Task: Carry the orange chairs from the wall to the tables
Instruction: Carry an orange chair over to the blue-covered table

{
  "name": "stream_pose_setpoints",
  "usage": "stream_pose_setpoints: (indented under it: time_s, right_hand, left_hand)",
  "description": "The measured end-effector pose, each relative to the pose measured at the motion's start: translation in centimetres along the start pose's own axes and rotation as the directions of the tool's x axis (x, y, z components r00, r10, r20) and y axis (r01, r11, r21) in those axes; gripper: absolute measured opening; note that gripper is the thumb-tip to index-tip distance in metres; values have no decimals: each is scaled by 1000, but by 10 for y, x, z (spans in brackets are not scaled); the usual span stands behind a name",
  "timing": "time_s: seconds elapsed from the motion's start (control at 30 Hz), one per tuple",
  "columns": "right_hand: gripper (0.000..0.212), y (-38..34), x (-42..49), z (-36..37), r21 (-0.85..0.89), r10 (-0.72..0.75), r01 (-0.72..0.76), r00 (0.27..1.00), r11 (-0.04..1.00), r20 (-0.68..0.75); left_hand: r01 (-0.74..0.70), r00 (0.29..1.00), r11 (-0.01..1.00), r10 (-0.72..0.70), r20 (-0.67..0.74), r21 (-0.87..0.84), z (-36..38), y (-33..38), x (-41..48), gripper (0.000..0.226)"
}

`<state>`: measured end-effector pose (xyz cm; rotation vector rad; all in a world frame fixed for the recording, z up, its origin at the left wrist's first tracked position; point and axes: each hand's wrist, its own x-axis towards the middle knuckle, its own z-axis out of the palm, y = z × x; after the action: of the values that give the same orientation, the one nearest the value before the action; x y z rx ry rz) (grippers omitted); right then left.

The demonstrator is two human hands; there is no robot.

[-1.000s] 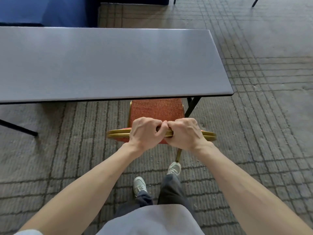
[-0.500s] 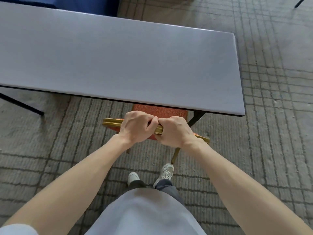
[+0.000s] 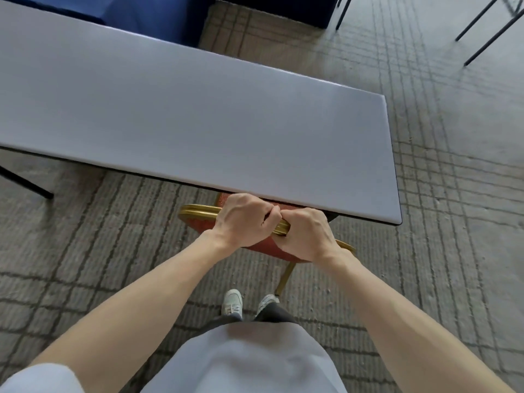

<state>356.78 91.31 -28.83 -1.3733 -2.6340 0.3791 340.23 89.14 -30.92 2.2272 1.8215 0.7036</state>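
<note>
**Chair (image 3: 199, 224) slid further under the surface (image 3: 198, 123)**
The left hand (image 3: 243, 219) and right hand (image 3: 307, 236) both grip its gold top rail, fingers curled tight. The seat that showed a second ago now hides beneath the surface, so this chair looks nearly placed. The knuckles sit just beside the near edge, and open carpet (image 3: 453, 251) lies behind and to the right.

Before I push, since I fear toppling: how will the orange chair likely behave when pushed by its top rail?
Likely stiff: the orange chair has a gold, metal-looking frame, so it should move as one piece. The left hand and right hand grip its top rail, so a push lands high; legs may catch the carpet and tip it.
</note>
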Motion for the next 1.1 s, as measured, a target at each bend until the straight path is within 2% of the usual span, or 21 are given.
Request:
stream_pose_setpoints:
  time_s: [0.23, 0.37, 0.53, 0.6, 0.83, 1.1]
  right_hand:
    - [30, -1, 3, -3, 10, 21, -22, 999, 1000, 42]
    - [23, 7, 8, -3, -56, 26, -24, 999, 998, 28]
    - [42, 17, 23, 2, -62, 20, -15, 997, 998, 70]
    - [39, 24, 31, 5, -97, -15, 26, 993, 995, 116]
    - [29, 49, 62, 11, -160, 9, 41, 954, 986, 300]
    - [25, 62, 72, 5, -167, -27, 74, 962, 983, 270]
  left_hand:
    - [-33, 999, 999, 33, -16, -5, 1, -5, 4, 49]
    - [-43, 999, 999, 43, -29, -6, 6, -3, 11, 50]
    - [-11, 1000, 1000, 11, 16, 3, 12, -11, 26, 50]
    - [25, 998, 999, -24, 54, -25, 18, -14, 34, 49]
    - [129, 979, 991, -121, 166, -34, 46, -28, 61, 49]
    - [43, 994, 998, -38, 102, -42, 52, -32, 72, 49]
